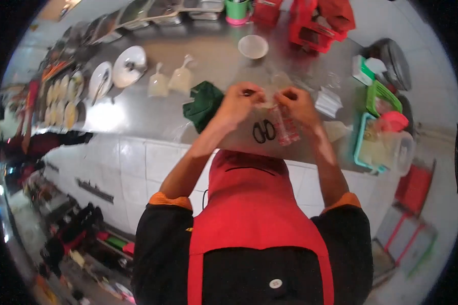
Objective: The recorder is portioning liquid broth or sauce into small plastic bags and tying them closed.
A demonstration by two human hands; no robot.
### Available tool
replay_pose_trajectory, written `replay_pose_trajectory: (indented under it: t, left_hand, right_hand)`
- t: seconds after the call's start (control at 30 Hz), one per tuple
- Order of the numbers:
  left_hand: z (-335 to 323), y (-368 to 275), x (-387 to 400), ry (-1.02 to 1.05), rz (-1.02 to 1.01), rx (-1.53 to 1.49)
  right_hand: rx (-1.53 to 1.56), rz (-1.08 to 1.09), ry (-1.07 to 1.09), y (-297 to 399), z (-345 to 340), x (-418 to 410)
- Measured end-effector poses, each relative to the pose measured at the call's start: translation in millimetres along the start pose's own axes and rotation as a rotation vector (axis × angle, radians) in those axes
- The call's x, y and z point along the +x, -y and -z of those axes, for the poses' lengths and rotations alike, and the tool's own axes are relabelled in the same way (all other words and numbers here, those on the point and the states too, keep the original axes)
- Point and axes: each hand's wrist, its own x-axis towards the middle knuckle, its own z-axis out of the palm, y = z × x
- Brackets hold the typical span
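Note:
Both my hands are close together over the steel counter (217,65). My left hand (244,100) and my right hand (295,105) pinch a small clear plastic piece between their fingertips, perhaps a bag; its exact shape is blurred. Below the fingers, black-handled scissors (264,131) lie beside clear packaging with red print (286,127). A dark green cloth (204,105) is crumpled left of my left hand. Farther left stand two tied plastic bags with pale contents (158,84), (181,79). A white bowl (253,47) sits beyond my hands.
White dishes with utensils (129,66) and several small filled plates (63,99) are at the left. Metal food pans (164,13) and red baskets (313,34) line the back. A turquoise basket (360,143) and green basket (383,97) stand right. Another person (26,141) is at far left.

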Motion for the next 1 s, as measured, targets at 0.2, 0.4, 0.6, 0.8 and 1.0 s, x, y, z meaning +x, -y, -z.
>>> replay_pose_trajectory:
  t: [0.2,0.4,0.6,0.8,1.0]
  left_hand:
    - [63.2,-15.3,45.7,0.049,0.089,0.015]
    - [68.7,-16.3,54.9,-0.089,0.035,0.063]
    - [66.7,-40.8,48.1,-0.246,-0.392,0.891]
    - [72.7,-48.4,53.8,-0.225,-0.221,0.582]
    - [64.5,-69.6,43.8,-0.183,-0.135,0.400]
  right_hand:
    - [0.420,-0.149,-0.119,25.9,-48.1,50.2]
    - [-0.307,0.254,-0.329,43.7,-64.6,58.1]
    - [0.243,0.062,-0.057,34.7,-51.5,75.6]
    - [-0.201,0.318,-0.132,68.7,-48.8,62.7]
    - [-0.135,0.517,-0.029,78.1,-59.4,64.1]
